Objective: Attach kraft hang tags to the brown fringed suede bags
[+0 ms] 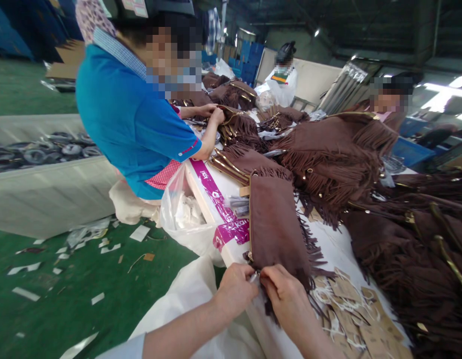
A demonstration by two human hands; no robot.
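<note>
A brown fringed bag (273, 224) lies flat at the table's near end, its gold zipper along the left side and fringe along the right. At its near corner, by the zipper end, my left hand (236, 285) is closed in a pinch. Close beside it, my right hand (285, 294) pinches at the same corner, thumb and forefinger together. A small, pale, shiny bit shows between the fingertips, too small to name. Right of my right hand lies a heap of brown cardboard tags (350, 304) with white strings.
More brown fringed bags (328, 154) are piled along the table. A co-worker in a blue shirt (137, 119) handles a bag at the left edge. Two other people sit farther back. A clear plastic bag (186, 214) hangs at the table's side; paper scraps litter the green floor (114, 284).
</note>
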